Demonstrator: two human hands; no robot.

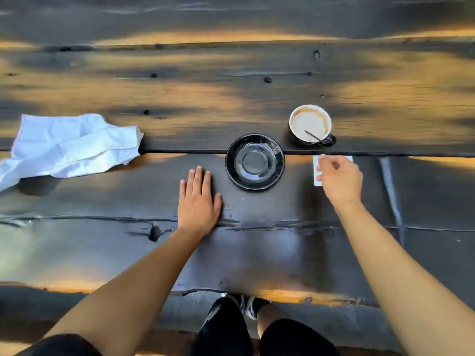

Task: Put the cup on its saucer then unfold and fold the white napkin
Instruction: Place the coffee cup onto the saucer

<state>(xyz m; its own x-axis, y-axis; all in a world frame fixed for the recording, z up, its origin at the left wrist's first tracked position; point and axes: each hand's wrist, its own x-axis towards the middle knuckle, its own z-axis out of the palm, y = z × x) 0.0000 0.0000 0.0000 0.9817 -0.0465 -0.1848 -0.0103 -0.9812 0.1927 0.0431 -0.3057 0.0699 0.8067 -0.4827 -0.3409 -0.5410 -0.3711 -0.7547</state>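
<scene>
A black saucer (255, 161) sits bare in the middle of the dark wooden table. Behind it to the right stands a black cup (310, 124) with a white inside, coffee foam and a small spoon leaning in it. A crumpled white napkin (69, 142) lies at the far left. My left hand (198, 201) rests flat on the table, fingers together, just left of the saucer. My right hand (339, 179) hovers below the cup, fingers loosely curled, holding nothing I can see.
A small white card (316, 173) lies on the table, mostly hidden under my right hand. The table's near edge (282, 294) runs across the bottom, with my legs and shoes below it. A gap between planks runs behind the saucer.
</scene>
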